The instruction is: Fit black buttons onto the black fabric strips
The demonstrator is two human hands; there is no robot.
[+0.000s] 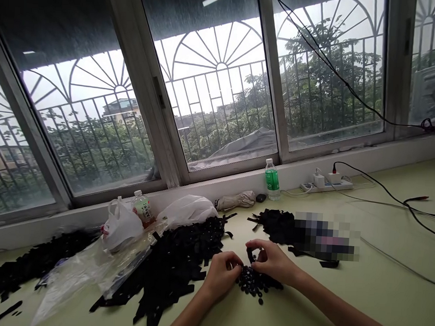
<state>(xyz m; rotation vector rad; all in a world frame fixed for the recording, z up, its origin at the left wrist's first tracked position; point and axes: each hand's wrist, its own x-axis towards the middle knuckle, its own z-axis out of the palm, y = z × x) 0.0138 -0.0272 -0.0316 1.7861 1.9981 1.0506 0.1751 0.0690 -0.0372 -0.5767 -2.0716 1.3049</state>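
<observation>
Pale green tabletop [342, 298] under the windows held a small heap of dark buttons [253, 282], w/ left hand [221, 274] and right hand [272, 261] both curled at its top edge pinching a black strip [250, 255]; judging by crowding, buttons could scatter & roll.

Both hands work at a small heap of dark round pieces [253, 282] on the pale green table [379, 291]. The left hand [222, 274] curls its fingers into the heap's left edge; the right hand [272, 261] pinches a black strip [250, 254] just above the heap. Left of the heap spreads a big pile of black strips [174, 268], with clear plastic bags [86, 268] beyond it. Behind the heap, by the window sill, stands a green-labelled bottle [272, 179], with a power strip [327, 183] to its right.
</observation>
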